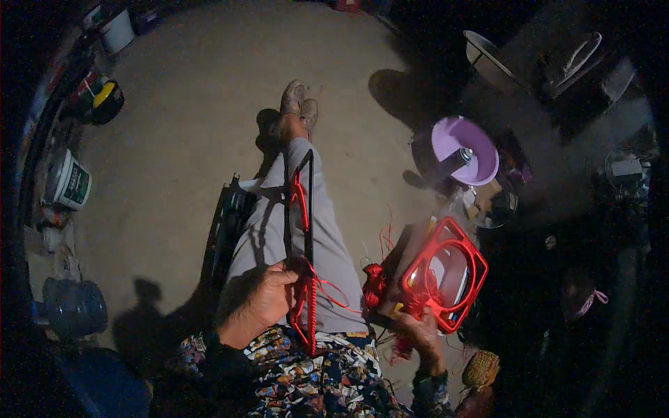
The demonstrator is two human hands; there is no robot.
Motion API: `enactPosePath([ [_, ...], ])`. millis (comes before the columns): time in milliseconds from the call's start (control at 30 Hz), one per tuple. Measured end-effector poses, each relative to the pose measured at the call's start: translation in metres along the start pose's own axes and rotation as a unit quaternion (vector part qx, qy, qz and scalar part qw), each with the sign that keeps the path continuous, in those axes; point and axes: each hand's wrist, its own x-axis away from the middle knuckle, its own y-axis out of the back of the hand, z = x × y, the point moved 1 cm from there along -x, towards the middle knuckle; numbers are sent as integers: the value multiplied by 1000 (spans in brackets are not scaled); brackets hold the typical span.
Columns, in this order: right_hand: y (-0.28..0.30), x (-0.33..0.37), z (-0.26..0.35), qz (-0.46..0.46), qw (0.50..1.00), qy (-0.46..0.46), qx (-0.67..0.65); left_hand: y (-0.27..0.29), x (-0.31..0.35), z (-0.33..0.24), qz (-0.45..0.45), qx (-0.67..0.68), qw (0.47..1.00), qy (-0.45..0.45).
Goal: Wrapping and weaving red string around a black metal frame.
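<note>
My left hand [268, 299] grips a narrow black frame [311, 209] that stands upright over my lap. Red cord [311, 313] is wound closely along its lower part, and more red cord hangs loosely inside its upper part. One strand runs from the frame toward my right hand [421, 336], which is closed and slightly blurred, with a small bunch of red cord showing above and below the fingers. Just beyond that hand is a red plastic basket-like holder [478, 268] with a round opening. Another bundle of red cord [374, 284] lies between the frame and the holder.
A dark panel [226, 216] leans beside my left leg. A purple basin [446, 136] with a cylindrical object stands ahead on the right. Buckets, including a white tub [72, 182], and a clear blue water jug [77, 306] line the left side.
</note>
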Motion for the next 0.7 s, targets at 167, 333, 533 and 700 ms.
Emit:
enactPosePath([
  [167,-51,-20,-9,162,984,-22,77,-2,4,-4,3,12,1000,-2],
  [333,-56,-11,-11,200,975,53,82,1,1,-1,12,6,1000,3],
  [533,-48,-18,-14,172,982,-50,56,4,1,0,-9,7,1000,-11],
  [700,15,27,-5,135,985,-65,-89,6,0,1,-4,15,1000,10],
])
